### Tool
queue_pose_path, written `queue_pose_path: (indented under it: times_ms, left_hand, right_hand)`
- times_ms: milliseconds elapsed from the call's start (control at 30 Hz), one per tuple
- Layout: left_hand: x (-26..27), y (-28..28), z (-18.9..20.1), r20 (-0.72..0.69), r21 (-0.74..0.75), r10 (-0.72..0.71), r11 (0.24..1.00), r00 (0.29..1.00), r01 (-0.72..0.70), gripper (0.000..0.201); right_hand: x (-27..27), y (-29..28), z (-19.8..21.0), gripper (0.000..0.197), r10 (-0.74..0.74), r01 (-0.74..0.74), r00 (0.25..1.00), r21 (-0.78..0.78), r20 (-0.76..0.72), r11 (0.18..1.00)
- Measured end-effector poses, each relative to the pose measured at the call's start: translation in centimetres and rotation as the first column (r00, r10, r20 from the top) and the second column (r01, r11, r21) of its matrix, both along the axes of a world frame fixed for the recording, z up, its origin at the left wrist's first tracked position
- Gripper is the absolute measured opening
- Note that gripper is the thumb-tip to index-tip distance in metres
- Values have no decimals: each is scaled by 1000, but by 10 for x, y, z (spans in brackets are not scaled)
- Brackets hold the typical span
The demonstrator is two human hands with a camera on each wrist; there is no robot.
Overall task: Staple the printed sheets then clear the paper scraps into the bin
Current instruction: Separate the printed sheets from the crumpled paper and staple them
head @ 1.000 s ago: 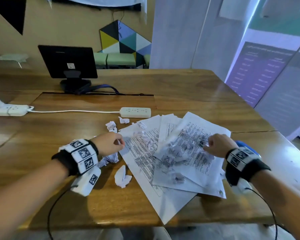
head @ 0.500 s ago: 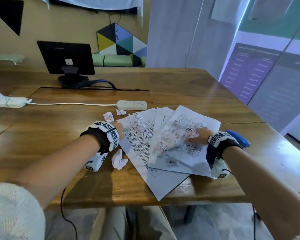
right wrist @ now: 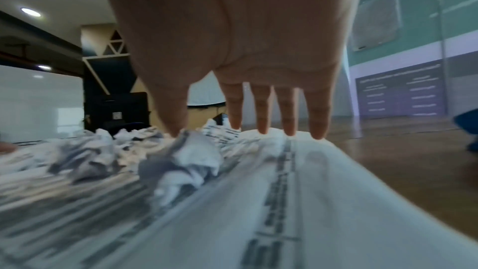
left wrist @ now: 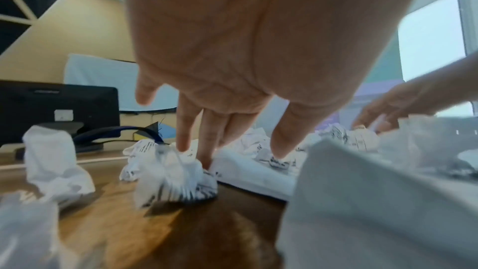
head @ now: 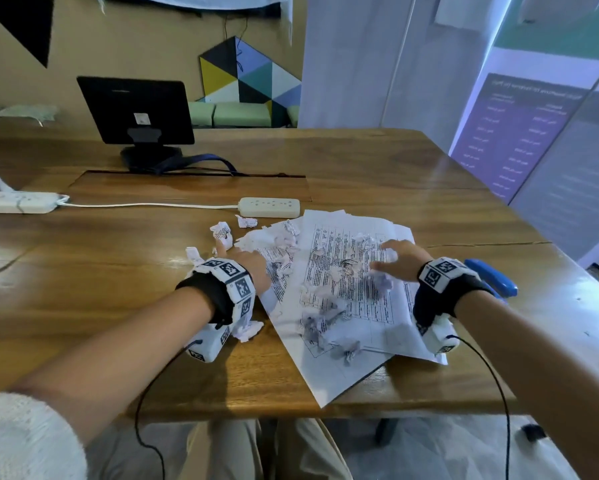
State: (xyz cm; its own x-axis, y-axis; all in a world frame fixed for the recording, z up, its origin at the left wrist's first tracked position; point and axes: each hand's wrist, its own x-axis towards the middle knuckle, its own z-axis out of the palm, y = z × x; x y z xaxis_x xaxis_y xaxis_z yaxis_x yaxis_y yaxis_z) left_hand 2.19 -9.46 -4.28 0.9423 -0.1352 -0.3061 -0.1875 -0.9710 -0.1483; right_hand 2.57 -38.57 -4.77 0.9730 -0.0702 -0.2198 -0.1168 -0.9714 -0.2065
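Several printed sheets [head: 356,306] lie fanned out at the table's near edge, strewn with crumpled paper scraps [head: 346,266]. My left hand [head: 246,263] lies at the sheets' left edge with straight, spread fingers. In the left wrist view its fingertips [left wrist: 185,146] touch a crumpled scrap [left wrist: 168,173]. My right hand [head: 396,258] rests with straight fingers on the top sheet's right side. Its thumb [right wrist: 173,122] touches a scrap [right wrist: 186,163]. Neither hand holds anything. A blue stapler [head: 493,278] lies just behind the right wrist.
More loose scraps [head: 221,232] lie on the wooden table [head: 100,289] left of the sheets. A white power strip [head: 268,206] sits just beyond the paper, and a second one [head: 17,201] at far left. A black monitor [head: 135,110] stands at the back. No bin is in view.
Both hands were curled over scraps a second ago and now have straight, spread fingers. The left hand has moved right onto the sheets' edge. The right has reached farther across the top sheet.
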Motion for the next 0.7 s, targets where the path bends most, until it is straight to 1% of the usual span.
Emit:
queue_pose_path:
  times_ms: [33, 67, 133, 167, 200, 267, 333, 433, 467, 567, 667, 700]
  left_hand:
    - [0, 4, -2, 16, -6, 43, 999, 999, -43, 26]
    - [1, 8, -4, 36, 12, 56, 998, 998, -56, 31]
    - [0, 13, -8, 60, 56, 46, 997, 997, -50, 45]
    - [0, 15, -10, 80, 84, 35, 996, 996, -41, 49]
    - [0, 16, -12, 90, 108, 28, 993, 996, -37, 51]
    - [-1, 14, -12, 81, 97, 19, 995, 997, -27, 55]
    - [3, 9, -19, 66, 70, 26, 997, 997, -31, 61]
    - [9, -1, -23, 24, -31, 31, 999, 999, -30, 63]
    - [10, -4, -23, 15, -76, 32, 997, 999, -31, 63]
    - [14, -16, -21, -33, -166, 36, 985, 999, -41, 65]
    - [19, -27, -23, -74, -231, 112, 965, 991, -126, 58]
    - [18, -27, -19, -80, -231, 142, 960, 987, -157, 57]
  right_hand:
    - [2, -10, -1, 66, -76, 76, 997, -37, 5, 996]
    - [3, -19, -2, 69, -143, 142, 990, -79, -5, 987]
    - [0, -32, -4, 83, -234, 223, 970, -129, -72, 966]
    - [-1, -36, -7, 84, -251, 238, 964, -142, -87, 961]
    - [-1, -40, -10, 80, -269, 250, 958, -168, -98, 953]
    - [3, -45, -18, 72, -315, 295, 947, -210, -68, 932]
    - [10, -42, -25, 78, -354, 319, 930, -267, -94, 909]
    - [22, -31, -28, 95, -328, 268, 931, -306, -162, 913]
    - [24, -27, -29, 93, -306, 246, 937, -305, -167, 920]
    - [31, -17, -28, 74, -259, 218, 954, -239, -154, 946]
    - [43, -12, -28, 65, -246, 226, 958, -141, -147, 964]
    - [44, -9, -24, 63, -243, 227, 959, -117, -147, 967]
